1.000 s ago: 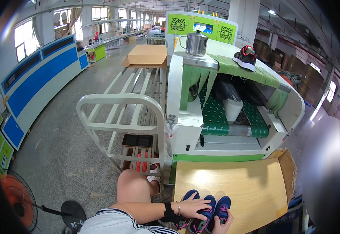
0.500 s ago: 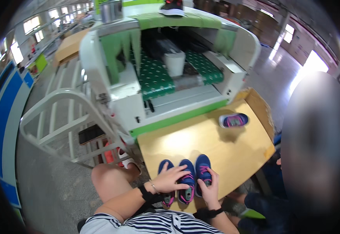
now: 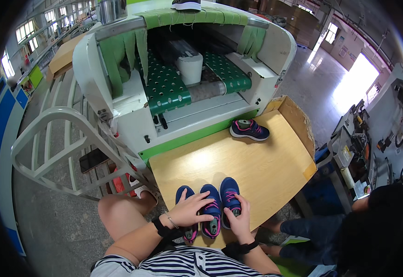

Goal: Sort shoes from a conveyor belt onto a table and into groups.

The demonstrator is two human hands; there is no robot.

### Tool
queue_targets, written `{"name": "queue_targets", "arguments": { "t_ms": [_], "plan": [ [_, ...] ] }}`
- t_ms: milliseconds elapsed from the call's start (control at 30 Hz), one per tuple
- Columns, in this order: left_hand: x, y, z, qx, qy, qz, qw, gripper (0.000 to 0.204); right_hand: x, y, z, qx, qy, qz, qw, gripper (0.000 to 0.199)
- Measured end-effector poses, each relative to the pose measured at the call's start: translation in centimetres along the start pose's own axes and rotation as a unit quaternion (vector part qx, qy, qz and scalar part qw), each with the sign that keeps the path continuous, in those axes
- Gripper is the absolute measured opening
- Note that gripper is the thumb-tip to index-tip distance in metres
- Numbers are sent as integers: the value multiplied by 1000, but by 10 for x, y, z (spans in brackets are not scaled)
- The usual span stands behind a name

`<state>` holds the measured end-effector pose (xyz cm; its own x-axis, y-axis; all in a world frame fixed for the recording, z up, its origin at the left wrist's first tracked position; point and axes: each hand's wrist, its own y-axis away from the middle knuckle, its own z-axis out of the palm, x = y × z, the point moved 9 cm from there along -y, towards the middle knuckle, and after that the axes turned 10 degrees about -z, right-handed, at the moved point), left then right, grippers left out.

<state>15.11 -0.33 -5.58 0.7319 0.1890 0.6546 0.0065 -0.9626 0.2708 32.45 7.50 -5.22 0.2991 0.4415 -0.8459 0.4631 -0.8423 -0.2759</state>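
Three blue sneakers (image 3: 208, 207) at lower centre were gripped by the left hand (image 3: 190, 210) and right hand (image 3: 238, 221); a fourth sneaker (image 3: 249, 130) was left untouched at the conveyor.

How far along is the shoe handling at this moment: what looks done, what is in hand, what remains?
Done: three blue and pink shoes stand side by side at the near edge of the wooden table. In hand: the left hand lies over the left and middle ones, and the right hand grips the rightmost. Left: a fourth shoe sits alone by the conveyor machine, untouched.
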Motion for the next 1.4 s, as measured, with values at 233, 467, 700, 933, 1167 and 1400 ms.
{"name": "queue_targets", "arguments": {
  "t_ms": [233, 467, 700, 933, 1167, 1400],
  "plan": [
    [0, -1, -4, -11, -16, -9, 1000, 72, 36, -65, -2, -219, -2, 65, 974, 51],
    [2, -1, -2, -4, -4, -5, 1000, 72, 78, -280, -42, -29, 207, -127, 970, 78],
    [0, 0, 0, 3, 8, -6, 1000, 71, 118, -322, 7, -141, 150, 19, 978, 87],
    [2, 0, -8, 21, 15, 3, 1000, 78, 28, -190, 65, -440, -83, -39, 893, 73],
    [-22, 9, -76, 176, 187, 28, 966, 46, 1, -72, -18, -180, -49, 29, 982, 65],
    [-38, -79, -107, 262, 1, 0, 965, 82, 2, 22, -3, -91, -46, 64, 993, 88]
  ]
}}
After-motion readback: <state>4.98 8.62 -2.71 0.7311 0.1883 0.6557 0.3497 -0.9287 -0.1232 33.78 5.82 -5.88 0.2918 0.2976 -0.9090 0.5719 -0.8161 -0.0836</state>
